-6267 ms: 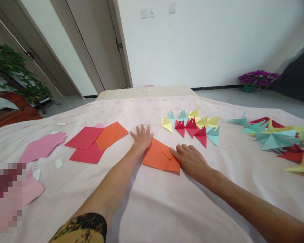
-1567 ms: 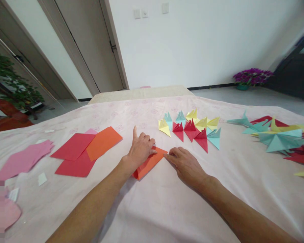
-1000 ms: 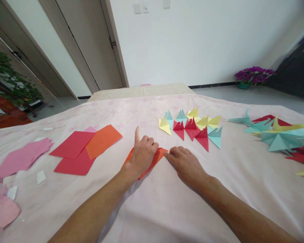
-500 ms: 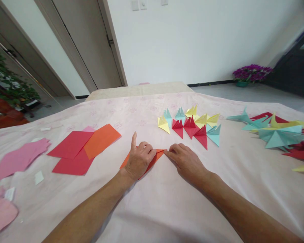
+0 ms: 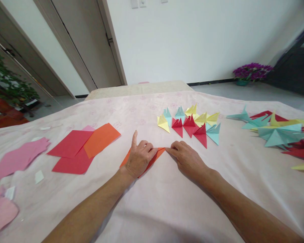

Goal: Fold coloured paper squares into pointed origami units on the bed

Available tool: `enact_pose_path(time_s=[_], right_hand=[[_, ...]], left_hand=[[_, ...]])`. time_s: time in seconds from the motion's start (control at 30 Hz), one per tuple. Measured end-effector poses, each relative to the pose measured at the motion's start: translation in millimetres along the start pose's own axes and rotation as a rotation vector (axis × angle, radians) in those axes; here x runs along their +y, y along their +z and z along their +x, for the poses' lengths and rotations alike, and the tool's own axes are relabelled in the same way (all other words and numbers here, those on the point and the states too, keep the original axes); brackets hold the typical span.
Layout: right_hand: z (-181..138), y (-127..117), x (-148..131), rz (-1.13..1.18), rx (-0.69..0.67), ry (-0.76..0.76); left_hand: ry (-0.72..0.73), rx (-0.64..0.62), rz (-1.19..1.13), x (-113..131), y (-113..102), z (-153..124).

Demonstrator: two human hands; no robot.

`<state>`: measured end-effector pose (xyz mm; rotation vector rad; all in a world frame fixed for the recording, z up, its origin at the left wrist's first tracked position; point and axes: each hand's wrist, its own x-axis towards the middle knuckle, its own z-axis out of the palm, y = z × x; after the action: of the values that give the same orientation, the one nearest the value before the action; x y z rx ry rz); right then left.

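Observation:
A folded orange paper (image 5: 157,153) lies on the pink tablecloth (image 5: 167,209) in front of me. My left hand (image 5: 139,157) rests on top of it with the fingers curled and the index finger raised, and it covers most of the sheet. My right hand (image 5: 186,158) lies just to the right, fingers together, with the fingertips pressing the paper's right tip. Only the paper's left corner and right point show.
Flat red and orange sheets (image 5: 83,146) lie to the left, pink paper shapes (image 5: 17,158) further left. A cluster of small folded red, yellow and teal pieces (image 5: 192,122) sits beyond my hands. Larger folded shapes (image 5: 281,135) lie at the right edge.
Since six seconds ago the orange paper has been folded narrower. My left hand went from flat to curled with the index finger raised. Over the last second both hands barely moved.

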<state>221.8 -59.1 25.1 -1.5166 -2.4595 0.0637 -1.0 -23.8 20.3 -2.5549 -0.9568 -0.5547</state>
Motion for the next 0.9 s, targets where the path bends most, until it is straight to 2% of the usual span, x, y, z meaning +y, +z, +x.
enact_pose_path(time_s=[0.9], right_hand=[[0.1, -0.3, -0.3, -0.095, -0.028, -0.026]], left_hand=[[0.03, 0.017, 0.014, -1.2, 3.2, -3.4]])
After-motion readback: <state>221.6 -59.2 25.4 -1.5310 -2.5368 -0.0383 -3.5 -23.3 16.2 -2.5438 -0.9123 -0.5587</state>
